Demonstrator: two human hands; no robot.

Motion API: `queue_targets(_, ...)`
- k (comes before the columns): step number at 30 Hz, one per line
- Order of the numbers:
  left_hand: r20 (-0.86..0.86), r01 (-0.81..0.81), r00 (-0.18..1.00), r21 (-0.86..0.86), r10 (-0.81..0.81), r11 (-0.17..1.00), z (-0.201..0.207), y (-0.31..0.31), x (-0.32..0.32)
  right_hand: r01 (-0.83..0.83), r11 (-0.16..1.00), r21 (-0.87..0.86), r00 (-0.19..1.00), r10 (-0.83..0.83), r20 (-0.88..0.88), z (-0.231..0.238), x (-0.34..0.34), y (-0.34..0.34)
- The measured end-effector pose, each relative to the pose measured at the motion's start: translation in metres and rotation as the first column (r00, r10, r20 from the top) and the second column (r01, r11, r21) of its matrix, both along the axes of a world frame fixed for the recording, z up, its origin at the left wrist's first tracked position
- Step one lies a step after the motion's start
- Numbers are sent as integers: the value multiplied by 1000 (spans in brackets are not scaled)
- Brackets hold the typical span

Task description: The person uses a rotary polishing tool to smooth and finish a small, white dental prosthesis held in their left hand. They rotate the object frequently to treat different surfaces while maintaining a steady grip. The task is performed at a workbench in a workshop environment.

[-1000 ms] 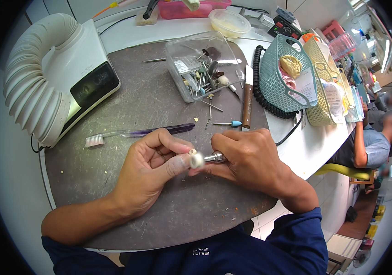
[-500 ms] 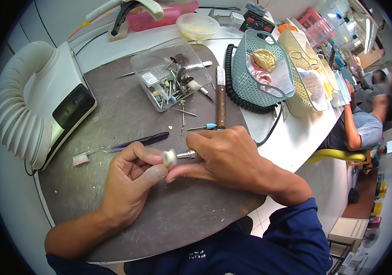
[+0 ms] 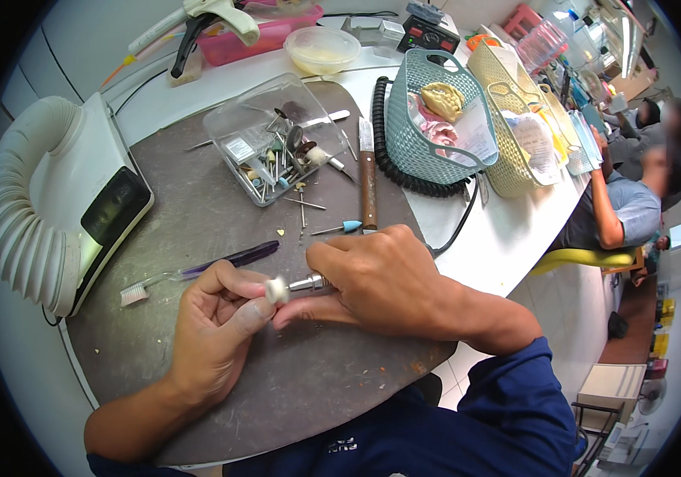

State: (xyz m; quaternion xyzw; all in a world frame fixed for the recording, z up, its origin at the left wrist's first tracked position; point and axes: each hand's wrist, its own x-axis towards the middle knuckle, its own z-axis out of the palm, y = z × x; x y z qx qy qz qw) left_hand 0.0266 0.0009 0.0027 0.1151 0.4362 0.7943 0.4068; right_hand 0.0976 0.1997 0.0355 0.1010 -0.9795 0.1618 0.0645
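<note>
1 rotary tool point(image 3: 306, 284) — w/in R hand point(image 3: 380, 274)

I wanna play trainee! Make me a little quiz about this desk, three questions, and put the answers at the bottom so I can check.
1. Which hand grips the metal tool?

2. True or false: the toothbrush lies outside the clear box.

3. What colour is the basket nearest the knife?
A) red
B) pale blue
C) black

Key:
1. The right hand.
2. True.
3. B.
</note>
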Motion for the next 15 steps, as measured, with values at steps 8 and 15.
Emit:
queue_targets(8,25,10,1000,12,-10,1000,0,-4,-2,-5,1000,-15,999,5,-40,-2,-1,-2)
queue_targets(15,19,57,998,21,-58,998,0,-3,-4,0,1000,-6,998,-1,-55,-3,-1,-3)
